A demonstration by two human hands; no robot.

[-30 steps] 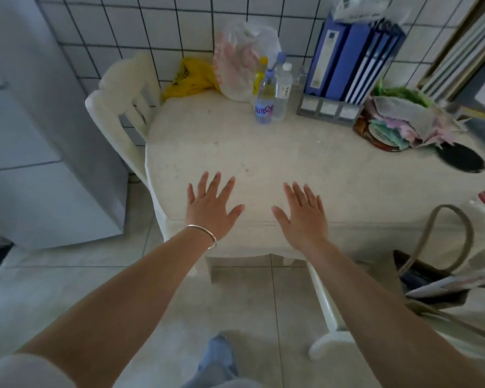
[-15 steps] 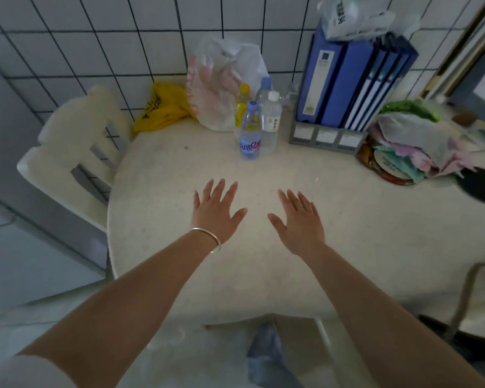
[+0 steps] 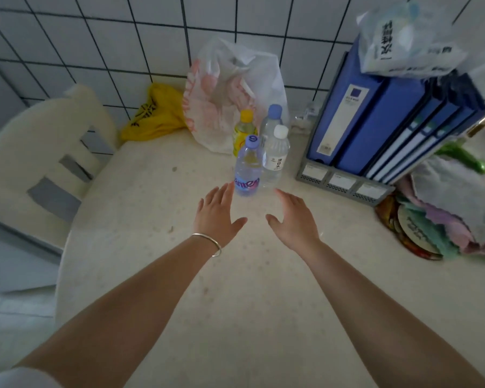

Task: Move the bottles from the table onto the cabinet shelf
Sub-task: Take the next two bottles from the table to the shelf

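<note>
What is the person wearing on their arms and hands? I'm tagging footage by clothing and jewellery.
Both forearms are bare. The left hand has a thin silver bangle at the wrist, and a bit of white sleeve shows at the upper left arm. The right hand and its wrist carry nothing: no ring, watch or glove visible on either hand.

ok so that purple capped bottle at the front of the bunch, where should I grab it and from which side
Wrap the left hand around the purple-capped bottle's body, probably just above the label band, coming in from the front-left. It stands upright and nearest you, with open table on that side, while the white-capped bottle crowds its right and the yellow-capped bottle stands behind it.
</note>
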